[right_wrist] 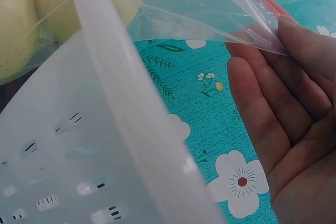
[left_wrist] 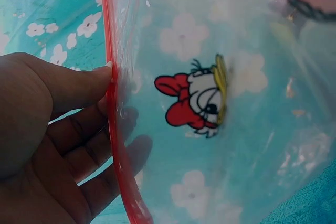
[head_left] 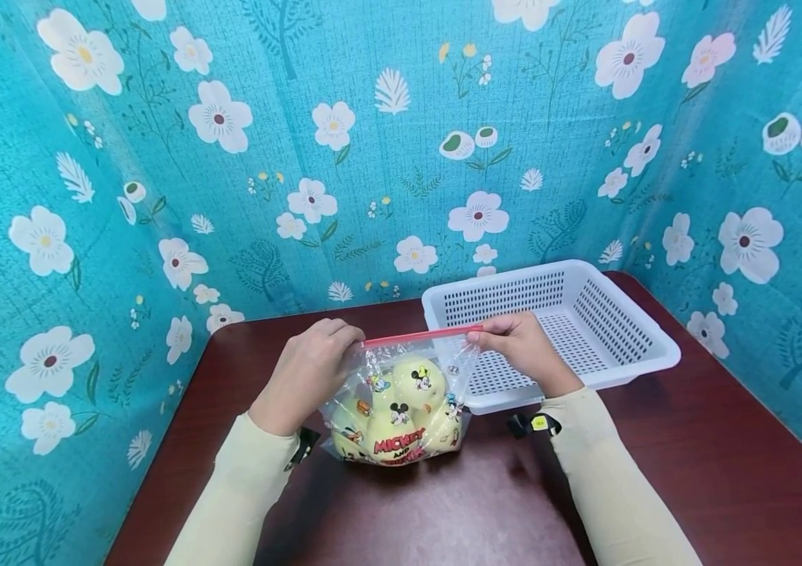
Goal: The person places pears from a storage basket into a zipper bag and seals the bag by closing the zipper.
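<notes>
A clear zip bag (head_left: 401,448) printed with cartoon characters holds several pale yellow round fruits (head_left: 418,385). Its red zip strip (head_left: 422,336) runs straight across the top between both hands. The left hand (head_left: 312,365) pinches the strip's left end; in the left wrist view the thumb (left_wrist: 86,85) presses on the red edge with the fingers behind the film. At the other end, the right hand (head_left: 521,346) pinches the top corner between thumb and fingers, its lower fingers (right_wrist: 257,98) loosely extended. The fruits sit low in the bag, close over the table.
A white perforated plastic basket (head_left: 627,365) stands behind and right of the bag, its near left corner overlapped by the bag and right hand. The dark red-brown table (head_left: 726,472) meets a blue flowered cloth (head_left: 373,157) at the back and sides.
</notes>
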Demonstrator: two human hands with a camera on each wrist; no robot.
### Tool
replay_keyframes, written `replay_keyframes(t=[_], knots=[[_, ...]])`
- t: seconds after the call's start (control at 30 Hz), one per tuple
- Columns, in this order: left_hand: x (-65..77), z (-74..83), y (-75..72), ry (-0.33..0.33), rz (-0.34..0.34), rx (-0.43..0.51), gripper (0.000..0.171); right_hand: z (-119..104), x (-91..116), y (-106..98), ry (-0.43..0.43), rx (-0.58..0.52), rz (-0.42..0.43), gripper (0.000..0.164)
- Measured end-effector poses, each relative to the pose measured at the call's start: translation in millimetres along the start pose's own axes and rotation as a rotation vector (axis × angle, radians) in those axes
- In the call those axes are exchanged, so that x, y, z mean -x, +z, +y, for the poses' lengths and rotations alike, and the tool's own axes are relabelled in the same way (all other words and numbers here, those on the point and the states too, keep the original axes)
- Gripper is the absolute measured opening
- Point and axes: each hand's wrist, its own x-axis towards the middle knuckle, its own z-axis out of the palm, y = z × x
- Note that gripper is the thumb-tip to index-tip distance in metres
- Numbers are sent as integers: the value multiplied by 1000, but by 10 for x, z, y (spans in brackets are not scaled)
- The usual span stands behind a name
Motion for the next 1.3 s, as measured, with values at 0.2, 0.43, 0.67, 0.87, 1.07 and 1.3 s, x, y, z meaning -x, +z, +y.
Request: replay_keyframes(t=[0.2,0.43,0.67,0.87,1.07,1.3], knots=[[13,4,5,-6,6,2,33,3,24,-27,21,37,-6,13],[-25,37,74,-5,-11,17,33,2,97,-134,42,130,30,13],[-4,5,44,-23,-11,3,37,6,82,-106,42,114,34,13],[17,-48,14,-25,-5,-15,32,-2,43,-66,50,88,26,12],[46,-71,-10,-35,-3,-14,28,-2,28,-44,34,71,17,11],[68,-89,-41,-50,-8,-27,29,-8,18,-27,23,81,18,11]])
